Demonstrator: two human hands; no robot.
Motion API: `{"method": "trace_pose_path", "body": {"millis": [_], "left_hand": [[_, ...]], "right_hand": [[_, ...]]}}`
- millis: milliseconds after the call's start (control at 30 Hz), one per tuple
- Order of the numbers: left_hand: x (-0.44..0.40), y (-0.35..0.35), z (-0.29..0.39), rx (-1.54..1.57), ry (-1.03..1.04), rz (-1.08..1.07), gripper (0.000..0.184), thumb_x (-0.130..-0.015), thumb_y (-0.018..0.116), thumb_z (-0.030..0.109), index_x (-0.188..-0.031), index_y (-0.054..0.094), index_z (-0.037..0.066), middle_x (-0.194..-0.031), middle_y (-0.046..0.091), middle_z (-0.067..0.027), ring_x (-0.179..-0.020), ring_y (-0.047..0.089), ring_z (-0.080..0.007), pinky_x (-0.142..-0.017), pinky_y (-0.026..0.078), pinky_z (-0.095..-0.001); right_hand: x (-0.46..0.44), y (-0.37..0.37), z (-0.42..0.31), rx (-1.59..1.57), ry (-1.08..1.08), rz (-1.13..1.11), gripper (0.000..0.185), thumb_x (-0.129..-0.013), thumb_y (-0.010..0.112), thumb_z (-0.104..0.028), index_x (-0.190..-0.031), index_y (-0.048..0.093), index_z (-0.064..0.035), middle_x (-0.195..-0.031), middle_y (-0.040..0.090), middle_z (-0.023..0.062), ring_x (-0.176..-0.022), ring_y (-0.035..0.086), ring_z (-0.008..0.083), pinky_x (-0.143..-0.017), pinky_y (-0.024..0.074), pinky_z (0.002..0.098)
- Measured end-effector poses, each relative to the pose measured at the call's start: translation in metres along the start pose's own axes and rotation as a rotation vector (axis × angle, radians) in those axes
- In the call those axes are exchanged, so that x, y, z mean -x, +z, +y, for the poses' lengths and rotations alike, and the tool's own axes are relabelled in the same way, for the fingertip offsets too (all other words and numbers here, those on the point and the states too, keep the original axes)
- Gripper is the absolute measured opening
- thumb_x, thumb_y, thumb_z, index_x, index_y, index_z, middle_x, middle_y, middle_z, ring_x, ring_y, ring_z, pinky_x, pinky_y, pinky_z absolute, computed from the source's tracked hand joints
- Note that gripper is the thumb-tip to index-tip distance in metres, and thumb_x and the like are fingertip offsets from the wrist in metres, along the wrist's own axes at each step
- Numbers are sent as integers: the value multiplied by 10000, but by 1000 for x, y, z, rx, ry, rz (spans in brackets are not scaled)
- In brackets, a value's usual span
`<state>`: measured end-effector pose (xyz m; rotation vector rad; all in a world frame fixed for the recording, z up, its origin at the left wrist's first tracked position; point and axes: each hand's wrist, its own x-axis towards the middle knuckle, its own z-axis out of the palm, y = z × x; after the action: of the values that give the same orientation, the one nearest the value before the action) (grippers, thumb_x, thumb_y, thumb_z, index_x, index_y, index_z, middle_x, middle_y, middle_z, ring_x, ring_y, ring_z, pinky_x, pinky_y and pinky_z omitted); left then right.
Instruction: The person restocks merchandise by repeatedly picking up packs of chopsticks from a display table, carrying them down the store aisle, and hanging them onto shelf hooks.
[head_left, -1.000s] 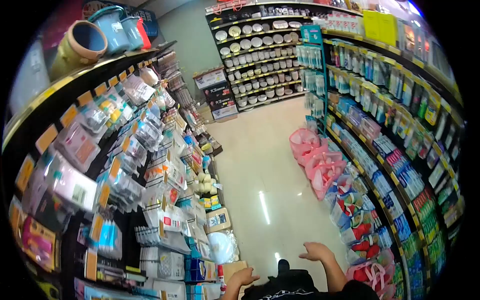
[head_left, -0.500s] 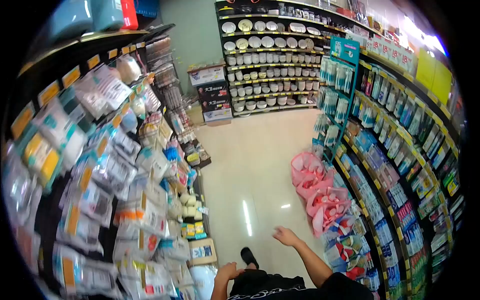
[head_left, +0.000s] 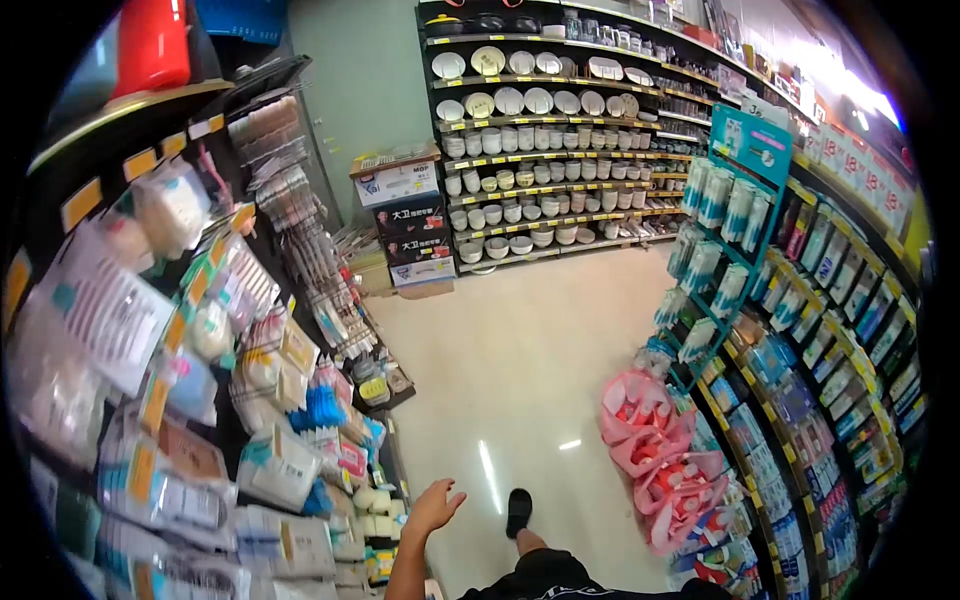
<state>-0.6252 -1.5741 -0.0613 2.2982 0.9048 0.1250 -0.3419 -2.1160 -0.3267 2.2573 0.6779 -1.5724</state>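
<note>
My left hand hangs over the aisle floor at the bottom centre, holding nothing, its fingers loosely apart. It is nearest to the lower goods on the left shelf, where small pale packs sit, but it touches none of them. My right hand is out of view. A dark shoe on my foot stands on the shiny tiles to the right of my left hand.
Bagged goods line the left shelf. Pink bags stand on the floor at right, below a teal rack and curved shelves. Ahead are bowl and plate shelves and stacked boxes. Pale floor runs between.
The shelves ahead appear closer, and the side shelves have shifted in view. My left hand has swung forward and up; my right hand has dropped out of sight. A foot has come further forward.
</note>
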Motion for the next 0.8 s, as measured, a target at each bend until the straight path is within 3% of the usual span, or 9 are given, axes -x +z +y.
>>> {"method": "trace_pose_path", "body": {"millis": [167,200,333,367,400,467,533,700,800], "left_hand": [[-89,93,-171,-49,-289,-141,476,-865,577,435,-1108,614,27,-1057,630,-238,-996,595,-417,-869,479,-466],[-80,115,-199,35,-333,-66,424,-888,567,391,-965,619,-22,-979,663,-194,-965,613,-372,-846,473,-471],[-92,111,-220,181,-834,-154,412,-879,560,382,-955,628,-17,-977,663,-203,-962,617,-373,-840,476,-473],[-107,103,-219,206,-901,-156,409,-877,558,379,-952,631,-16,-977,663,-205,-962,618,-373,-839,477,-473],[-123,93,-217,238,-946,-149,406,-875,557,377,-950,633,-15,-976,662,-207,-961,619,-373,-837,478,-474],[-160,79,-223,299,-996,-113,401,-871,553,372,-945,638,-12,-976,662,-212,-960,622,-373,-834,480,-475],[-199,71,-233,355,-1029,-89,396,-866,550,368,-939,642,-10,-975,662,-216,-959,624,-373,-831,482,-476],[-331,42,-277,396,-1028,-78,384,-855,541,356,-927,654,-4,-973,661,-227,-956,629,-373,-824,486,-479],[-430,2,-314,373,-987,-82,377,-849,536,349,-919,661,0,-971,661,-233,-954,632,-374,-820,489,-481]], "right_hand": [[-113,-151,-141,-8,-116,54,302,-839,540,-333,-821,660,-56,-847,673,163,-743,655,292,-678,523,408],[-137,-193,-178,-9,-153,83,311,-844,536,-340,-819,662,-57,-847,676,158,-739,657,288,-675,526,405],[-216,-393,-359,-114,-326,293,349,-865,518,-368,-807,669,-59,-846,690,141,-720,668,273,-665,538,396],[-226,-452,-408,-73,-434,384,453,-882,463,-418,-745,670,-39,-772,682,156,-683,666,280,-676,541,399],[-273,-484,-452,-50,-717,1049,422,-875,490,-391,-819,676,-16,-717,675,160,-665,668,279,-683,544,408],[-189,-582,-534,-452,-790,777,312,-845,600,-295,-889,657,8,-820,677,165,-724,671,235,-674,542,368],[-131,-650,-593,-732,-905,503,386,-852,591,-338,-957,639,31,-877,673,201,-797,680,301,-741,535,397],[-170,-743,-658,-513,-972,512,290,-854,624,-303,-851,651,-15,-686,633,84,-681,645,173,-614,514,327],[-296,-728,-621,-303,-676,609,330,-837,618,-360,-710,638,-57,-622,634,82,-602,632,200,-568,505,364]]}}
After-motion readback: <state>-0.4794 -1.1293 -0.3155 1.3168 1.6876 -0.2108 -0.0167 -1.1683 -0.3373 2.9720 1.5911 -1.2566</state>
